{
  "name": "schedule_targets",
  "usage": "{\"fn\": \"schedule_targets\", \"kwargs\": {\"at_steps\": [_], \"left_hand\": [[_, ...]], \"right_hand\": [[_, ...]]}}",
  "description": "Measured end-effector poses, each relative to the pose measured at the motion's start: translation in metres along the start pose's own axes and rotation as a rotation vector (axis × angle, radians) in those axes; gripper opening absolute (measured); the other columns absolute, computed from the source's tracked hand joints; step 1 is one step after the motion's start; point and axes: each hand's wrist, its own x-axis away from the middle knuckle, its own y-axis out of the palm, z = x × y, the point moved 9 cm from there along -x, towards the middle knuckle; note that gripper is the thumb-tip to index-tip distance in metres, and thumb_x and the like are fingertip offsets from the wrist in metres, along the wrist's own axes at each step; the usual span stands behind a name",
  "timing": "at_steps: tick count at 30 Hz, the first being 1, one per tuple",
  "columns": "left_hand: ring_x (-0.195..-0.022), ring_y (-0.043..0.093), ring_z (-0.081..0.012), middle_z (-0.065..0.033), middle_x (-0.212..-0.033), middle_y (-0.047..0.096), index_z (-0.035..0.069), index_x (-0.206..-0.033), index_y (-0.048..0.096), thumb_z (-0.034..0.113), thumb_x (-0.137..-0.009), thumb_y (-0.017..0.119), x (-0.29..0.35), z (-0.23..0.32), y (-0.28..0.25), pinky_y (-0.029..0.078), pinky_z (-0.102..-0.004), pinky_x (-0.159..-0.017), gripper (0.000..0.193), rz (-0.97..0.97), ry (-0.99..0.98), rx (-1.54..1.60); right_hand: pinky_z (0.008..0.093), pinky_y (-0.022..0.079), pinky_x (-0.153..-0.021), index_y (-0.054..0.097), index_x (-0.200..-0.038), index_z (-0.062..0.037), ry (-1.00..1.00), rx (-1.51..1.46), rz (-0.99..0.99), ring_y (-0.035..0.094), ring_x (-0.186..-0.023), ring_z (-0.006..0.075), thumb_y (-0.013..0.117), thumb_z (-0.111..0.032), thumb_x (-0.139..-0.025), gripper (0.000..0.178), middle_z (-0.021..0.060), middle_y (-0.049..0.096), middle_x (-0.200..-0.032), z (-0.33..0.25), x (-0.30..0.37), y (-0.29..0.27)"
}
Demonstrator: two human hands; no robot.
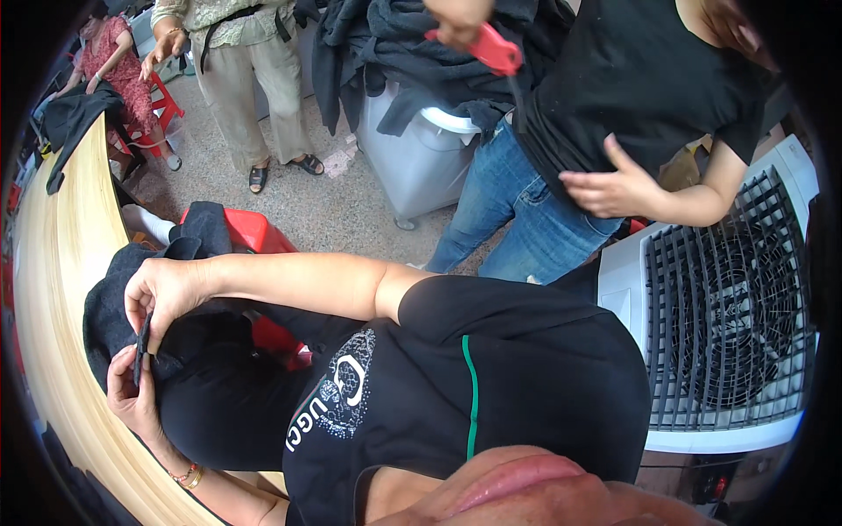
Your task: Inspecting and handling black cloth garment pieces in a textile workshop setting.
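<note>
My right hand (167, 298) and my left hand (133, 394) face each other at the left, near the wooden table. Fingertips of both hands pinch a narrow dark strip of cloth (142, 351) between them. Whether it is an edge of a larger garment I cannot tell. Dark grey fabric (105, 302) lies bunched right behind and beside my hands, at the table's edge. A bracelet sits on my left wrist.
A long light-wood table (53, 289) curves along the left. Beyond my right arm are a red stool (250, 230) and a grey bin (408, 162) heaped with dark garments (412, 53). A co-worker in jeans holds a red tool (493, 51). A large fan unit (728, 307) stands right.
</note>
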Motion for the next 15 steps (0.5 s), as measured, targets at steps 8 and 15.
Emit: {"fn": "schedule_targets", "kwargs": {"at_steps": [8, 15], "left_hand": [[-0.093, 0.058, -0.0129, -0.0079, -0.101, 0.061, -0.003, -0.101, 0.062, -0.011, -0.084, 0.061, 0.003, 0.015, 0.001, 0.045, -0.0224, -0.085, 0.018, 0.000, -0.010, -0.052], [-0.089, 0.058, -0.0110, -0.0050, -0.095, 0.062, -0.004, -0.100, 0.062, -0.009, -0.084, 0.063, 0.005, 0.023, 0.002, 0.046, -0.0213, -0.082, 0.017, 0.003, -0.003, -0.181]], "right_hand": [[0.0233, 0.052, -0.063, 0.067, -0.080, 0.0018, 0.021, -0.061, 0.024, 0.065, -0.070, 0.0116, 0.086, -0.003, -0.061, 0.028, 0.0068, 0.069, -0.076, 0.010, -0.002, 0.003], [0.0254, 0.051, -0.061, 0.067, -0.078, 0.0000, -0.056, 0.224, 0.037, 0.064, -0.068, 0.0111, 0.083, -0.005, -0.063, 0.023, 0.0061, 0.068, -0.074, -0.003, -0.001, 0.009]]}}
